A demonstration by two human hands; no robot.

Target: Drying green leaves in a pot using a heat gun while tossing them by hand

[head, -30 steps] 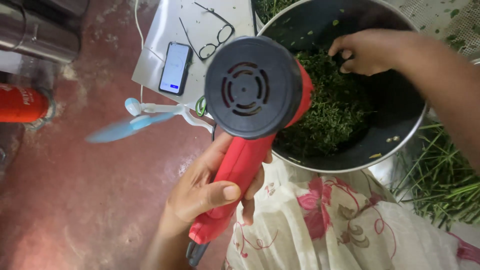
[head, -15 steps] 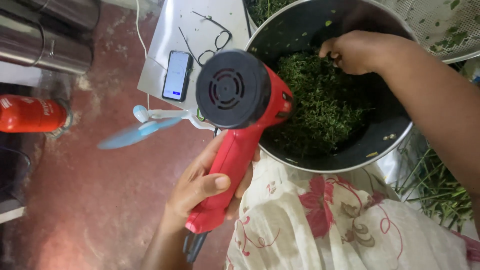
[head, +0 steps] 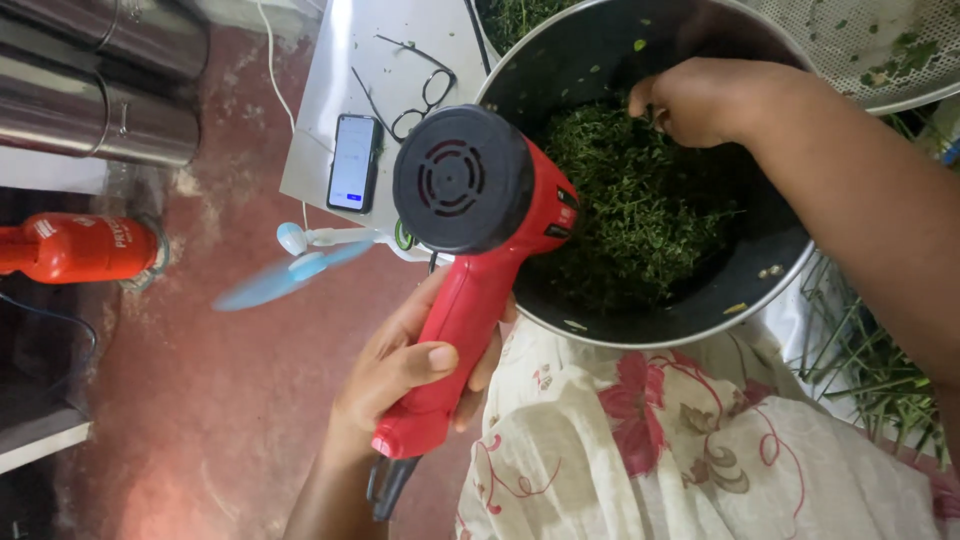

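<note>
The left hand (head: 405,375) is wrapped tight around the red handle of a red hair dryer (head: 470,260), thumb laid across the front of the grip, and holds the tool upright with its round black vented rear cap facing the camera and its barrel aimed into the large dark metal pot (head: 770,285). The dryer's body overlaps the pot's left rim, and its black cord end sticks out below the fist. The right hand (head: 700,100) reaches down into the pot near its far wall, fingers curled into the heap of chopped green leaves (head: 640,200) (whether it grips a pinch or only presses into them cannot be told). The leaves fill the pot's floor, piled toward the middle. The pot rests against a cream cloth with red flowers (head: 680,440) at its near rim. On the red floor (head: 200,420), beyond the pot's left rim, lies a pale sheet (head: 320,160) carrying a smartphone (head: 354,162) with its screen lit and a pair of spectacles (head: 420,95) toward the sheet's far edge. Just off the sheet's near edge stands a small blue-bladed handheld fan (head: 290,270). A red canister (head: 75,248) lies at the left, with steel vessels (head: 100,110) above it. A perforated tray (head: 870,50) overlaps the pot's far right rim, and loose green stalks (head: 870,370) lie at the right.
</note>
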